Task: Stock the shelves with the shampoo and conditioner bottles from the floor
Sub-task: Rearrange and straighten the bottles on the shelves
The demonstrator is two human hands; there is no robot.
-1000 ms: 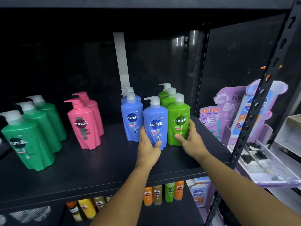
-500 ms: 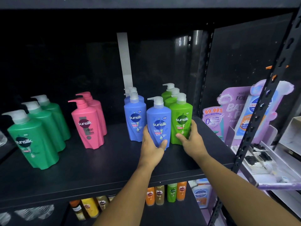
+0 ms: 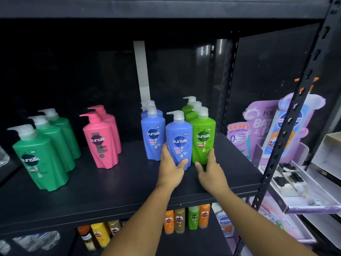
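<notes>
Head view: left hand (image 3: 170, 169) grasps the front blue bottle (image 3: 180, 133) low down, fingers wrapped on its left side, thumb across the lower front label; bottle upright on the black shelf (image 3: 110, 191), just forward of the row, pump spout facing left. Right hand (image 3: 212, 172) is released, not clenched: fingers fairly straight against the lower right side of the light green bottle (image 3: 203, 133), thumb spread out near its base. Light green bottle upright, touching or just beside the front blue bottle's right side, two more green ones lined up behind it. Other blue bottles (image 3: 152, 130) stand in a row just left of the held one, going back toward a white strip (image 3: 141, 71) on the dark back wall. Two pink bottles (image 3: 99, 141) further left, one behind the other. Three dark green bottles (image 3: 40, 159) at far left, in a diagonal row, front one nearest the shelf edge. Small bottles (image 3: 186, 218) in orange, brown, green and yellow on the lower shelf under the arms. Right of the black upright post (image 3: 287, 126), a purple display card (image 3: 258, 126) with anti-bacterial print; items beyond it too blurred to tell
</notes>
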